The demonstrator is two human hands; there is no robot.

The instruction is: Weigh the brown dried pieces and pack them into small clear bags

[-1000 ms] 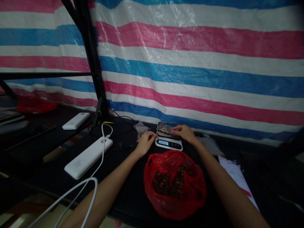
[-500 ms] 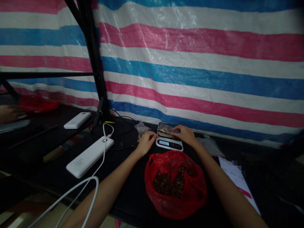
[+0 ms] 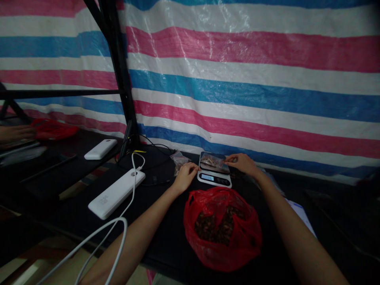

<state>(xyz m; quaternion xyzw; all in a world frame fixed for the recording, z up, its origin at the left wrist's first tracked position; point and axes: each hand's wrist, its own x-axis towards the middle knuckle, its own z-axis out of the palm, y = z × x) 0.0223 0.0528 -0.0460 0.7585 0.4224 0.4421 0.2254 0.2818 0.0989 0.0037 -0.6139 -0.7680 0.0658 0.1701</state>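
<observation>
R hand (image 3: 243, 163) outstretched, pinched at clear bag's (image 3: 211, 160) edge (grip unclear) — L hand (image 3: 185, 177) half-curled, empty, by scale (image 3: 219, 180)

Nothing can be read with certainty. On the scale (image 3: 216, 180), the lit display (image 3: 207, 177) shows marks too small to make out; the grey print (image 3: 104, 199) on the white power bank (image 3: 117, 193) is illegible.

The digits on the scale (image 3: 228, 183) are too faint to read. To its left, a small bag (image 3: 179, 159) is partly hidden behind the left fingers (image 3: 192, 168); far left, another person's hand (image 3: 16, 133) is blurred and cut off. To its right, the right forearm (image 3: 283, 213) hides part of a sheet (image 3: 302, 215). Whether the right fingers (image 3: 232, 158) pinch the flat bag (image 3: 211, 160) atop it is unclear.
</observation>
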